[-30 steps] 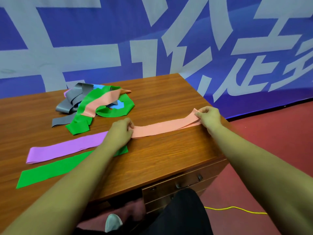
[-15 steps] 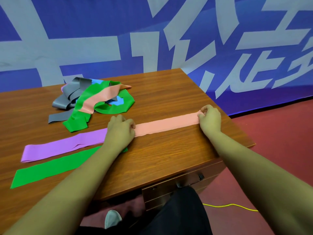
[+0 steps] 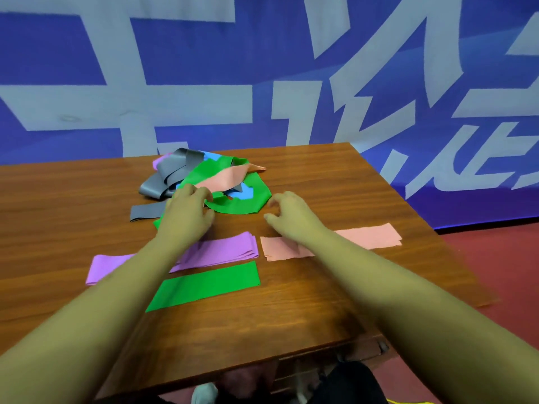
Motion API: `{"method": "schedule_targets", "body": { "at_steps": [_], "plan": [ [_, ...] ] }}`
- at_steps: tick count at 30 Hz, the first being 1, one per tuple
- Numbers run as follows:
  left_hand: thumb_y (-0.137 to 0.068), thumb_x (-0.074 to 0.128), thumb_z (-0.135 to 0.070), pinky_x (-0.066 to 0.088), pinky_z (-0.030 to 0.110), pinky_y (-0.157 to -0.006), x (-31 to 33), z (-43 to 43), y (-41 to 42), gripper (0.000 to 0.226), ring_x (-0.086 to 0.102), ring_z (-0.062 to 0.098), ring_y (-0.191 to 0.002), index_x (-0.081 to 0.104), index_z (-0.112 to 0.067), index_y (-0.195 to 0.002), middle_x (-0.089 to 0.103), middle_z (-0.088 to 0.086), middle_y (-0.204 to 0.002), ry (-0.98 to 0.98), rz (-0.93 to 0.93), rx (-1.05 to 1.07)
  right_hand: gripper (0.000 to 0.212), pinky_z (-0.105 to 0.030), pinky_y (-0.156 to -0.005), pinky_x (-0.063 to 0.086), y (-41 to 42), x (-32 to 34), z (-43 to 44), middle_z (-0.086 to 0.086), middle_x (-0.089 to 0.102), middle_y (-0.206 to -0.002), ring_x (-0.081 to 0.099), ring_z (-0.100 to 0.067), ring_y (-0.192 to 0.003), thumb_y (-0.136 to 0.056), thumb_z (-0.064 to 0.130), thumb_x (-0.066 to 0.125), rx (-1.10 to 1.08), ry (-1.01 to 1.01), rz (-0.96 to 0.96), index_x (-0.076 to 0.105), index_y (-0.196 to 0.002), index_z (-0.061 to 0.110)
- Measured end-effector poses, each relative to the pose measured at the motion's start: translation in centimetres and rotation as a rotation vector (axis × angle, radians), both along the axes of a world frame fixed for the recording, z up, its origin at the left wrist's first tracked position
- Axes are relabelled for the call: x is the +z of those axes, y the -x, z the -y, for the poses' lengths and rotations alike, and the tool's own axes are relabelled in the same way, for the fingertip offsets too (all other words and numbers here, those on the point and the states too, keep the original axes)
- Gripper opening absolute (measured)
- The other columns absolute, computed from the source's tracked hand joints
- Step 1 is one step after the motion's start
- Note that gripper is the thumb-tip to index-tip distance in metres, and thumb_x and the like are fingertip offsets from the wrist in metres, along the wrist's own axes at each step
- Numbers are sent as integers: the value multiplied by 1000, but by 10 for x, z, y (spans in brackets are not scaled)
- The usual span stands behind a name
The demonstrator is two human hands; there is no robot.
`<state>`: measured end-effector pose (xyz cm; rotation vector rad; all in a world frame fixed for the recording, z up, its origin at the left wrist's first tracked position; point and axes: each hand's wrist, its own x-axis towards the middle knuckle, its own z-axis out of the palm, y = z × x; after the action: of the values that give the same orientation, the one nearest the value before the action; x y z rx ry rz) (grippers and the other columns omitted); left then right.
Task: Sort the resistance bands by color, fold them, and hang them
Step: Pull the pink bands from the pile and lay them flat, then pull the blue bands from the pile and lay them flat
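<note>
Now the peach band [image 3: 370, 236] lay folded on the table [image 3: 320, 301], at the middle right of the frame; we had let it go. Both hands had moved up to the messy pile [image 3: 242, 205] in the middle. Our right hand [image 3: 288, 212] hung loose, its grip holding nothing. Our left hand [image 3: 186, 211] touched the pile; we could not tell its grip. Another band looked next, we thought.

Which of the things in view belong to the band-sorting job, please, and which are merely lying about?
Job: tangled pile of bands; folded purple band; folded green band; folded pink band.
Lying about: blue banner; pale shoe.
</note>
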<state>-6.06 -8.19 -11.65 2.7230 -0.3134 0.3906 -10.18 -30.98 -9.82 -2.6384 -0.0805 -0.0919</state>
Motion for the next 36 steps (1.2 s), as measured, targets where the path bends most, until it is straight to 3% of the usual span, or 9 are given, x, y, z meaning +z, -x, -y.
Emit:
{"method": "schedule_targets", "body": {
  "at_steps": [7,11,16,19,21,25,28,33,36],
  "plan": [
    [-83,68,-35,47,44,-93,-20,-6,-40,40,54,34,-106,62,-17,-119,57,14,-107,73,-128,-26,48,-36,-105,38,-67,-23,-41,-16,54,-134,51,-30,-124,-89,22,62,12,39,-25,54,-133,6],
    [-84,67,-32,49,43,-89,-29,-8,-56,28,56,34,-99,65,-20,-109,55,12,-101,84,-130,-45,35,-39,-99,43,-85,-44,-43,-17,57,-122,53,-36,-114,-86,22,62,-7,171,-45,62,-117,7],
    [-88,59,-19,48,40,-79,-33,-13,-66,13,57,35,-91,68,-15,-97,56,13,-93,84,-87,-88,19,-41,-82,50,-91,-48,-40,-17,68,-101,60,-36,-99,-81,10,61,-56,75,-61,65,-98,2],
    [-87,60,-16,48,40,-76,-29,-18,-66,10,58,33,-88,68,-12,-92,59,12,-92,118,-54,-101,9,-36,-67,49,-87,-31,-37,-11,67,-77,62,-29,-78,-78,11,64,-75,-15,-67,67,-81,3],
    [-86,60,-14,50,38,-73,-23,-18,-62,8,60,28,-80,67,-12,-85,64,8,-83,238,-50,-73,5,-35,-66,51,-83,-12,-35,-2,64,-68,60,-21,-67,-78,13,68,-80,-204,-58,68,-76,8],
    [-93,54,-23,52,32,-66,2,-16,-56,17,64,22,-62,55,-18,-77,66,3,-62,487,-91,-1,9,-26,-66,43,-72,39,-36,-4,63,-73,55,-13,-71,-78,4,70,-4,-463,76,66,-73,10],
    [-92,56,-17,42,19,-64,29,-9,-47,12,57,15,-65,58,-12,-82,63,1,-70,564,-37,-76,21,-17,-64,44,-61,77,-42,-1,64,-73,55,-8,-67,-80,1,68,34,-572,137,62,-67,17],
    [-89,56,-12,39,14,-63,89,3,-36,9,53,7,-67,58,-17,-82,60,-3,-74,753,142,-142,11,-13,-53,38,-41,114,-35,5,61,-65,51,-4,-58,-78,7,69,-3,-434,191,65,-71,14],
    [-90,55,-16,40,16,-61,121,10,-27,6,55,9,-66,58,-18,-85,63,-3,-75,692,135,-169,12,-10,-52,37,-25,118,-25,-2,63,-73,52,-8,-63,-76,7,73,-12,-352,107,70,-85,0]
  ]
}}
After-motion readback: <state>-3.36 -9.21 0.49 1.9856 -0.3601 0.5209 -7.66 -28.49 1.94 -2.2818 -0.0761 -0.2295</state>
